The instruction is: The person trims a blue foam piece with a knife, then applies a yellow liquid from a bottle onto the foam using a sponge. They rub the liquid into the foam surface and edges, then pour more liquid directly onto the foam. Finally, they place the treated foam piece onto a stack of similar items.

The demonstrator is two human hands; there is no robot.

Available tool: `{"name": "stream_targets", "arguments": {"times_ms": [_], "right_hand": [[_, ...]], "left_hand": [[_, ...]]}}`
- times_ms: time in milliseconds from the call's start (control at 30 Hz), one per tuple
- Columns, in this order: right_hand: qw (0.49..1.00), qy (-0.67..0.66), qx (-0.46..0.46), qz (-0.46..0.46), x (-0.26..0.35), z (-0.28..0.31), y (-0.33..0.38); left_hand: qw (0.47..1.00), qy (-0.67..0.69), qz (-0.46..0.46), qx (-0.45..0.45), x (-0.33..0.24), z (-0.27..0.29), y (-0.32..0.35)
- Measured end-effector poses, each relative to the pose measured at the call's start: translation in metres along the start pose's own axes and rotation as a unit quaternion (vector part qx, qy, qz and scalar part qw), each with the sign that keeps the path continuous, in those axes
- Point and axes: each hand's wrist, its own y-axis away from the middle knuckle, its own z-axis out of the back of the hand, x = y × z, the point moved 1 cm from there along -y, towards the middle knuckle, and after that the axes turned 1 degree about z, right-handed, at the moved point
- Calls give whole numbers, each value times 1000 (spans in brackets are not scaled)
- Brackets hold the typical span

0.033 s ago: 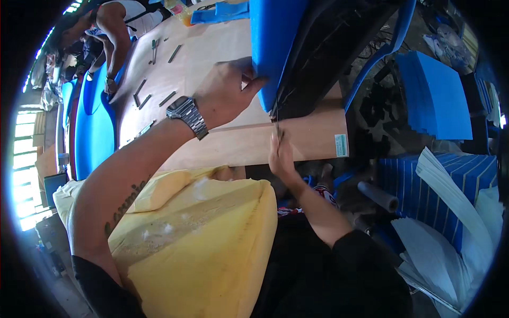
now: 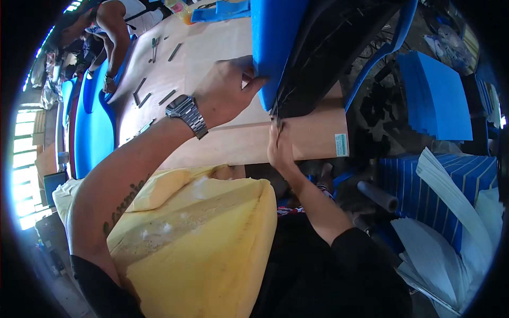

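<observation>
A padded piece with a bright blue cover (image 2: 274, 47) and a black underside (image 2: 323, 58) stands on the table at the top centre. My left hand (image 2: 229, 89), with a metal watch on its wrist, pinches the lower left edge of the blue cover between thumb and fingers. Just below the piece's near corner, my right hand (image 2: 281, 148) is closed around a slim metal tool (image 2: 277, 119). The tool points up to the seam where blue meets black. Fingers hide much of it, so its exact kind is unclear.
Metal staple strips (image 2: 167, 98) and a screwdriver (image 2: 154, 49) lie on the brown-covered table (image 2: 212, 148). A yellow foam block (image 2: 212, 228) sits close before me. Another person's arm (image 2: 114, 50) is at the far left. Stacked blue sheets (image 2: 435, 95) stand right.
My right hand and the tool have shifted slightly up toward the corner of the blue cover. The left hand keeps its pinch in nearly the same place.
</observation>
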Motion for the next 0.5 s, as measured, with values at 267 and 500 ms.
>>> {"name": "stream_targets", "arguments": {"times_ms": [267, 500], "right_hand": [[994, 38, 18, -98, -66, -5, 86], [997, 32, -5, -69, -24, -11, 5]], "left_hand": [[1000, 2, -5, -22, 3, 1, 0], [1000, -13, -6, -1, -3, 2, 1]]}}
